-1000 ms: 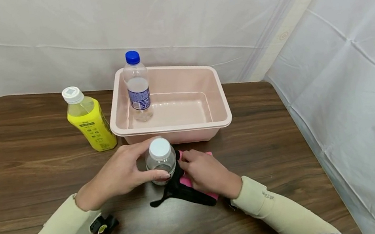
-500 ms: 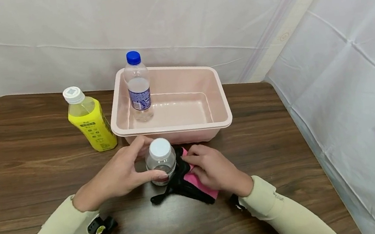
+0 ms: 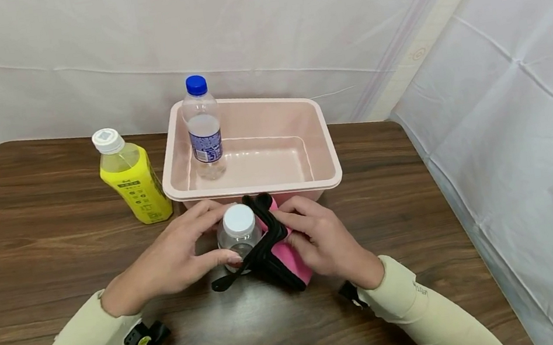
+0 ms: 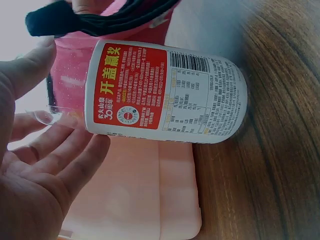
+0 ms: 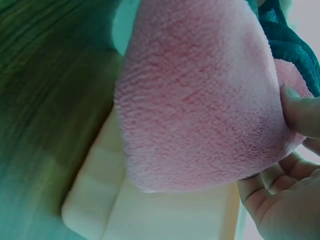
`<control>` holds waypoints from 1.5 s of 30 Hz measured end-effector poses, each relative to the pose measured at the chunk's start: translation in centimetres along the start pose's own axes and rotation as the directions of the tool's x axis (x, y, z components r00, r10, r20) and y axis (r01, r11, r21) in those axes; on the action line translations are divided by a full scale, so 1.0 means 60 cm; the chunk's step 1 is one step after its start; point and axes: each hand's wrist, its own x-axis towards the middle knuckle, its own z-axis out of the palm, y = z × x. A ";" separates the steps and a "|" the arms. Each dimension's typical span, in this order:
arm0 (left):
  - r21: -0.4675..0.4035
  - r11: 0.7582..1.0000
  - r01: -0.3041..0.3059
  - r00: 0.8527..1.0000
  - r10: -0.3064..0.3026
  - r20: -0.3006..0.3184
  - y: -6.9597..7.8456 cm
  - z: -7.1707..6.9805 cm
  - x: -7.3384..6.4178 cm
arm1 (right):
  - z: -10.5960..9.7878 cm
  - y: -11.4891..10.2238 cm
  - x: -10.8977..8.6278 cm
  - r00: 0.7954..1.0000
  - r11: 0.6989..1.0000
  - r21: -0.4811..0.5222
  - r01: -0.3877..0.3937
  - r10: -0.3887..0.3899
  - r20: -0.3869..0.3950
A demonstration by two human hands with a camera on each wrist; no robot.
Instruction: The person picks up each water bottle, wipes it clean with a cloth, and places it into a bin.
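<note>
A clear bottle [image 3: 240,227] with a white cap stands in front of the basin. My left hand [image 3: 174,260] grips it from the left, thumb in front and fingers behind. Its white and red printed label [image 4: 132,90] faces the left wrist camera. Pressed along the bottle's right side is a pink plush cloth [image 5: 200,100] with black edging, pinched between thumb and fingers of my right hand [image 3: 325,239]. The cloth's black loop [image 3: 225,281] reaches left across the front of the bottle, hiding part of its lower body.
Behind the hands sits a pink plastic basin [image 3: 264,162]. Inside its left end stands a water bottle [image 3: 206,147] with a blue cap. A yellow-labelled bottle [image 3: 138,189] is left of the basin on the brown wooden table [image 3: 40,229]. White sheeting [image 3: 103,37] hangs behind.
My right hand has shifted right and slightly toward the basin, raising the cloth's upper edge along the bottle. The loop has swung across the bottle's front. My left hand stays on the bottle.
</note>
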 end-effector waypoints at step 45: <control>0.014 0.991 0.134 0.991 -0.134 -0.032 0.039 0.003 -0.005 | 0.077 0.016 -0.018 0.953 0.889 -0.432 0.152 -0.017 0.302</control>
